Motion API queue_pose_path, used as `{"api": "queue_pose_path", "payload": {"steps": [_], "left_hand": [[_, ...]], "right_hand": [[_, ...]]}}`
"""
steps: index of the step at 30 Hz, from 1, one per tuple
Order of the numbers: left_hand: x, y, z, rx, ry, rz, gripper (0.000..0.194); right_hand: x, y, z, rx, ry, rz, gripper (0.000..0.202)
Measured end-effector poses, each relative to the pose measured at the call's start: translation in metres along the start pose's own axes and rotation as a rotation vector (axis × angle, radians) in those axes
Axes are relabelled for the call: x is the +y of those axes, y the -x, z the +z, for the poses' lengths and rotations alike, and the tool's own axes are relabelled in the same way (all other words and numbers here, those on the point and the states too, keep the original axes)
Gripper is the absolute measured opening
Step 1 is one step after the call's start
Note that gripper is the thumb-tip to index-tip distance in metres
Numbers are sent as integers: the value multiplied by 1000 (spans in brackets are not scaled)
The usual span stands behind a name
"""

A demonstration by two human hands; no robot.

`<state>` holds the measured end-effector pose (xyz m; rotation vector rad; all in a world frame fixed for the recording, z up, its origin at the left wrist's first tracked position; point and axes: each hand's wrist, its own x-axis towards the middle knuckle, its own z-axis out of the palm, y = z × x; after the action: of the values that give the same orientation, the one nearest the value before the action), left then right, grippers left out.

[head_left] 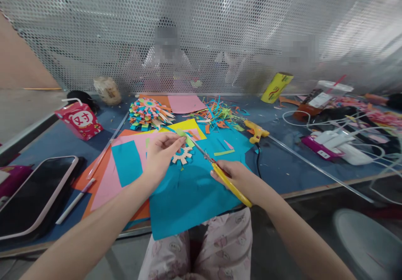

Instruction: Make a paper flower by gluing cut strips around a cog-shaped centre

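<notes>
My left hand (161, 152) pinches a small light-green strip of paper (181, 133) above the blue sheet. In my right hand (232, 175) is a pair of yellow-handled scissors (223, 175), with the blades reaching up and left to the green strip. Whether the blades are apart at the strip I cannot tell. Below the left fingertips lies a pale gear-shaped paper cutout (182, 157), partly covered by the hand. A large blue paper sheet (194, 204) spreads under both hands and hangs over the table's front edge. A yellow sheet (188, 125) lies just behind.
Behind the sheets are a multicoloured paper pompom (147, 113) and a heap of paper shreds (216, 114). A yellow glue gun (256, 131) lies to the right, near tangled white cables (361, 146) and a drink cup (317, 95). At left are a tablet (37, 196) and red carton (80, 120).
</notes>
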<state>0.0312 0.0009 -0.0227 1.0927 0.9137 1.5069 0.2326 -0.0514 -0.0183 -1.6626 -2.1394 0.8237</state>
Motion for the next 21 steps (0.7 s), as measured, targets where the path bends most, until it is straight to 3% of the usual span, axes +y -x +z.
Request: {"api": "queue_pose_path", "payload": {"steps": [15,18,21], "left_hand": [[-4,0,1,-61,40,-82,26],[-6,-1,1,-70,25,-79,25],[-7,-2,-1,-72,1,-60,24]], "right_hand": [[1,0,0,-1,10,-10,44],[4,-3,-5,60,72,13,41],[8,-7,-15,160,262,161,40]]}}
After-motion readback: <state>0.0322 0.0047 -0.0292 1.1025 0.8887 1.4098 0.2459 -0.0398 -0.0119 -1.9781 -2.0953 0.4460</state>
